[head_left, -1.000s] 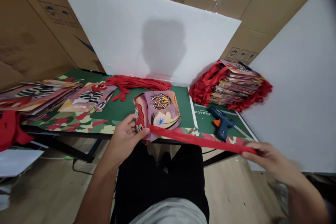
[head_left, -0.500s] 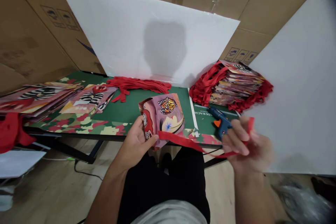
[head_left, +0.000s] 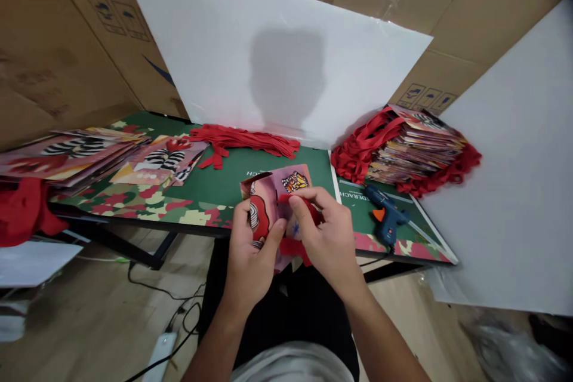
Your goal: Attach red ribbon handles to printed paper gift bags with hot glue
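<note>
My left hand (head_left: 255, 250) is closed on the left side of a printed paper bag (head_left: 268, 186), thumb on its face. The bag shows a butterfly and a red shape, and it is held tilted over the table's front edge. Between the thumb and fingers of my right hand (head_left: 329, 233) is a red ribbon (head_left: 286, 198), pressed against the bag's face. More of the ribbon loops below, partly hidden by my fingers. A blue glue gun (head_left: 387, 215) with an orange trigger lies to the right of my right hand.
A bundle of red ribbons (head_left: 250, 142) lies at the back of the green table (head_left: 233, 182). Stacked bags with red handles (head_left: 412, 146) stand at the right. Flat printed bags (head_left: 67, 155) are piled left, beside a single one (head_left: 159, 161). Cardboard and a white board (head_left: 215, 42) rise behind.
My right hand has come left from beside the glue gun, bringing the ribbon's free end onto the bag. My left hand still holds the bag. The view has shifted slightly.
</note>
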`<state>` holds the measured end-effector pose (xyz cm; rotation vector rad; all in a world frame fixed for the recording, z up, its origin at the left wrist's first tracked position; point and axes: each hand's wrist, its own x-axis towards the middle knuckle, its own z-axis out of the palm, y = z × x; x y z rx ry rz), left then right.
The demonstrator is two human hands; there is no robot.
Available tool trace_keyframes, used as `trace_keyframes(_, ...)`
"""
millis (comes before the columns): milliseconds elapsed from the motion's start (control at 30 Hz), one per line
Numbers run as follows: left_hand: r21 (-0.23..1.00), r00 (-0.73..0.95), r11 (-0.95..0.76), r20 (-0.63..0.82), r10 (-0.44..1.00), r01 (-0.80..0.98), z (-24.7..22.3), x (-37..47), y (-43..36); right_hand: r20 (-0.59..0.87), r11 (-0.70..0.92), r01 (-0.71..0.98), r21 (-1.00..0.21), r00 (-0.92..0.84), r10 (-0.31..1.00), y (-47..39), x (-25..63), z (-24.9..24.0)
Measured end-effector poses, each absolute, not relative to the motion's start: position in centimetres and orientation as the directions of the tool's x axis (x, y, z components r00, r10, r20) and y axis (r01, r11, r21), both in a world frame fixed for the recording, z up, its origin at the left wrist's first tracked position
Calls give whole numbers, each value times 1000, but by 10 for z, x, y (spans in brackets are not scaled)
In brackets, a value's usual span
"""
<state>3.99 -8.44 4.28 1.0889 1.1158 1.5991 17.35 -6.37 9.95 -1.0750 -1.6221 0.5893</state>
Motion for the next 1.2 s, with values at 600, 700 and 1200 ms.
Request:
trace_keyframes(600, 944, -338, -318, 273, 901, -86, 45, 44, -95, 641, 552, 539, -636, -29, 767, -79, 160, 109)
trace_keyframes(700, 943, -352, -329, 292, 889, -50, 45, 46, -95, 601, 527, 546, -651, -53, 798, -81, 161, 113)
trace_keyframes(1200, 853, -319, -446, 517, 795, 271, 48, 47, -94, 502, 476, 286, -832, 21, 865, -68, 167, 117)
